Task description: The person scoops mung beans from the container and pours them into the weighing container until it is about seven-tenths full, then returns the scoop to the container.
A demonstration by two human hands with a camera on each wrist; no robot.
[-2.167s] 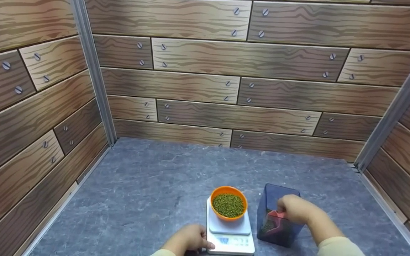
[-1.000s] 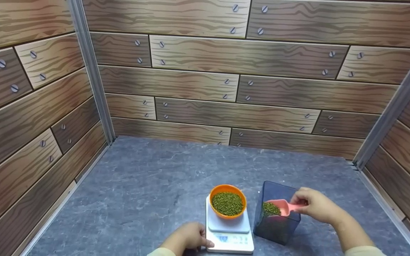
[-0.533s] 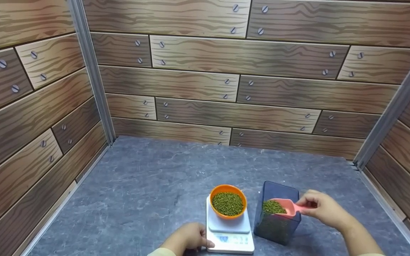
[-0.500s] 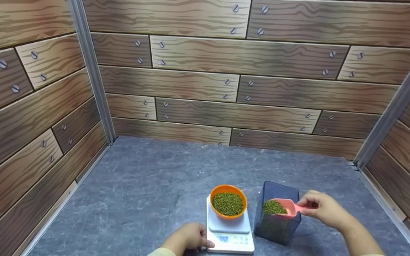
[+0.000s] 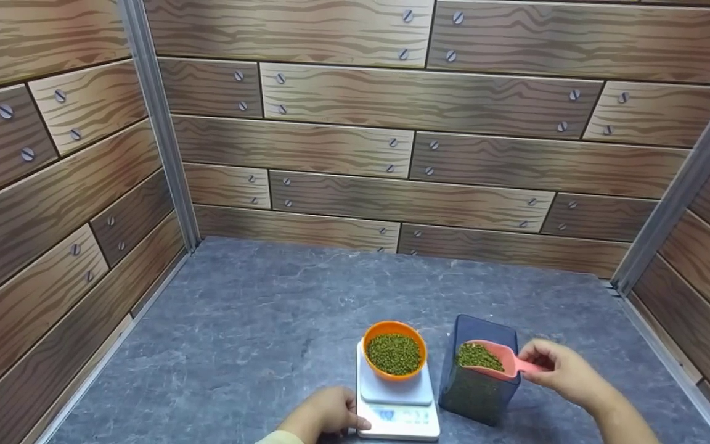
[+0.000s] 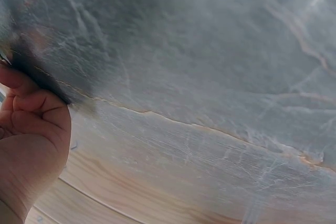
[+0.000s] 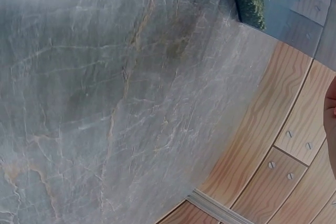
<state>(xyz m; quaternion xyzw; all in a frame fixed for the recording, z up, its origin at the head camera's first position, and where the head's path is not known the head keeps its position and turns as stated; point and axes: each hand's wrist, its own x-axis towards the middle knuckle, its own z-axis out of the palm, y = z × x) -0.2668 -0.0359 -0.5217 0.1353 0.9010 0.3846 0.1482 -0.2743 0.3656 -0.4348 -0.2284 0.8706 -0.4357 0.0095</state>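
Observation:
My right hand (image 5: 555,370) pinches the handle of a pink scoop (image 5: 518,364), which is heaped with mung beans (image 5: 478,357). The scoop lies level across the mouth of a dark blue, see-through square container (image 5: 478,398) with more beans inside. To its left, an orange bowl (image 5: 420,365) of mung beans sits on the platform of a white kitchen scale (image 5: 401,427). The scale's digits are too washed out to read. My left hand (image 5: 330,410) holds the scale's near left edge, thumb tip on top; the left wrist view shows its fingers (image 6: 37,108) curled.
Scale and container stand side by side on a grey marbled tabletop (image 5: 256,320), near its front. Wood-plank-patterned walls (image 5: 342,148) enclose the back and both sides, with grey metal posts (image 5: 164,123) at the corners.
My right hand has drawn the scoop up from inside the container, heaped with beans, then levelled it at the mouth while shifting slightly right. My left hand, scale and bowl have stayed put.

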